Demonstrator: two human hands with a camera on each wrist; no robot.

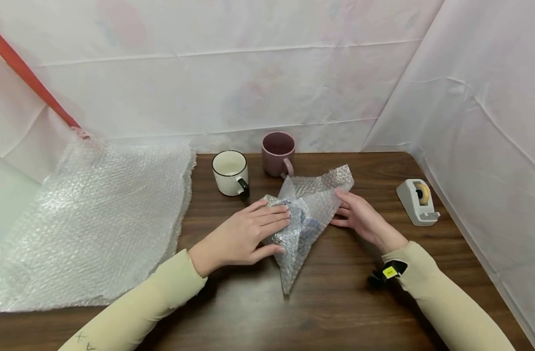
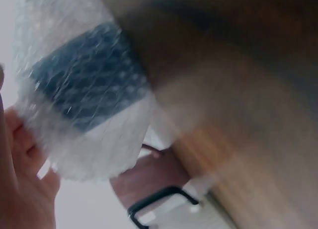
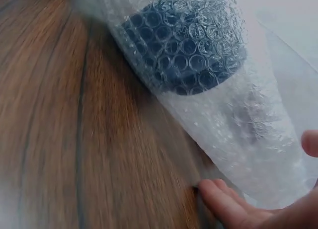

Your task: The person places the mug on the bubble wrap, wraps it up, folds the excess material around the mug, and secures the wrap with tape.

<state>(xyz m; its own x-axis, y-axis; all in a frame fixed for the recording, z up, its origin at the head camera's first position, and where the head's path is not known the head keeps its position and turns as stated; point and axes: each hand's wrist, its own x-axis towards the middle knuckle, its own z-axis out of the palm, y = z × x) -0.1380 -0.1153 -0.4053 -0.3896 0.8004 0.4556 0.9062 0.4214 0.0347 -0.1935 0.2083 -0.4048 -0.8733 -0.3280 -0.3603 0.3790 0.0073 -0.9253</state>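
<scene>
Bubble wrap [image 1: 322, 207] is folded around a dark blue object [image 3: 186, 55] in the middle of the wooden table. The wrap blurs the object's shape. My left hand [image 1: 254, 231] lies over the left side of the bundle, its fingers extended and pressing on the plastic. At the right, a loose flap of the wrap reaches my right hand [image 1: 359, 219], which pinches its edge between thumb and fingers. One pointed corner of the wrap sticks out toward the front of the table.
Behind the bundle stand a white mug [image 1: 230, 183] with a black rim and handle, and a mauve mug [image 1: 276, 161]. A stack of bubble wrap sheets [image 1: 96, 224] covers the table's left side. To the right sits a white tape dispenser [image 1: 413, 204]. Pale cloth [image 1: 267, 87] hangs behind.
</scene>
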